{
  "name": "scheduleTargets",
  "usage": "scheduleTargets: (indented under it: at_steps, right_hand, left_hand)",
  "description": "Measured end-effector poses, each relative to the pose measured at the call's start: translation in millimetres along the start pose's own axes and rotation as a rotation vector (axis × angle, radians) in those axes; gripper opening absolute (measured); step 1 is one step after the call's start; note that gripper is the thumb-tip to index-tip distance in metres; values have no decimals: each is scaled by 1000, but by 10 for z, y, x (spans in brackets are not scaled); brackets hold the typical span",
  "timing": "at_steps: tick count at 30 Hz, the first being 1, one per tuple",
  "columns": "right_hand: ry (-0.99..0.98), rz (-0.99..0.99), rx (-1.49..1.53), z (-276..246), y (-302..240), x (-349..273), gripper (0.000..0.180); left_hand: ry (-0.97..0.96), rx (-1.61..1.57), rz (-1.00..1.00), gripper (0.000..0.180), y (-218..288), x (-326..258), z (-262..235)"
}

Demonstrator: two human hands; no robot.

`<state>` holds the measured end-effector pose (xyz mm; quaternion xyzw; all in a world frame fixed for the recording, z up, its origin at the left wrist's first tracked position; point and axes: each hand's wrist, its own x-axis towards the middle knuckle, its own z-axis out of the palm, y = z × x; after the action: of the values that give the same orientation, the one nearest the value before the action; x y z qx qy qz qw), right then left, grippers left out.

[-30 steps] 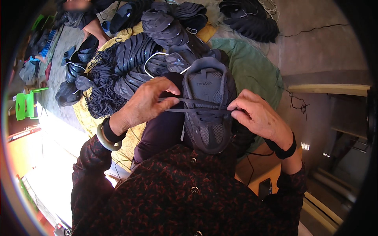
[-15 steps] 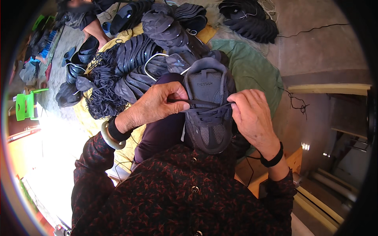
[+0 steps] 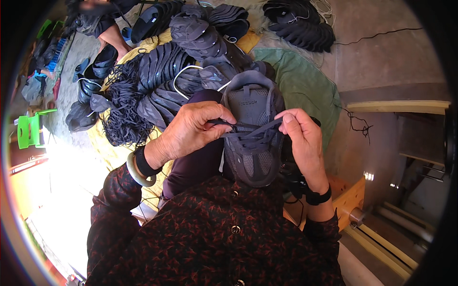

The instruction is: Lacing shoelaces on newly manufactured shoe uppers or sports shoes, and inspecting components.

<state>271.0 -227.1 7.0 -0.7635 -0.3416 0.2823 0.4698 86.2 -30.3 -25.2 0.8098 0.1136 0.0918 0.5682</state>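
A dark grey sneaker (image 3: 253,162) rests upright in my lap, toe toward me and its opening away from me. A flat black shoelace (image 3: 255,129) runs across its tongue, threaded through the upper eyelets. My left hand (image 3: 193,125) pinches the lace between thumb and fingers at the sneaker's left side. On the right side, my right hand (image 3: 303,136) holds the other end of the lace between thumb and index finger, the strand slanting up to it. The lower rows of lacing lie flat over the mesh front.
A heap of dark shoe uppers (image 3: 167,62) and a tangle of black laces (image 3: 125,107) lie on a yellow sheet beyond my knees. A green cloth (image 3: 305,81) spreads to the right. More stacked uppers (image 3: 303,28) sit at the back. A green stool (image 3: 29,128) stands left. Another person's leg (image 3: 114,38) shows far left.
My right hand has turned and drawn in slightly, with the lace end now slanting upward. My left fingers have moved slightly right, closer to the sneaker's tongue.
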Motion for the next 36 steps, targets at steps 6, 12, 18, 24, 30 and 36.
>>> scheduleTargets:
  at_steps: [6,12,18,24,30,36]
  right_hand:
    - [-117,94,207,-262,18,65,30]
    - [-235,119,194,-275,44,93,23]
    - [-352,75,48,-214,-23,78,24]
    - [-360,-93,-104,-60,39,93,27]
    - [-377,-64,-117,-35,26,90,32]
    - [-354,-2,-19,18,54,64,34]
  left_hand:
    - [-2,-89,-40,13,-75,9,-1]
    - [-10,-290,-277,16,-178,-155,10]
    - [41,-345,-334,20,-389,-356,-163]
    - [124,-347,-446,23,-578,-687,-582]
    - [165,-322,-459,20,-832,-978,-919]
    - [335,-910,-262,27,-937,-1213,-1229]
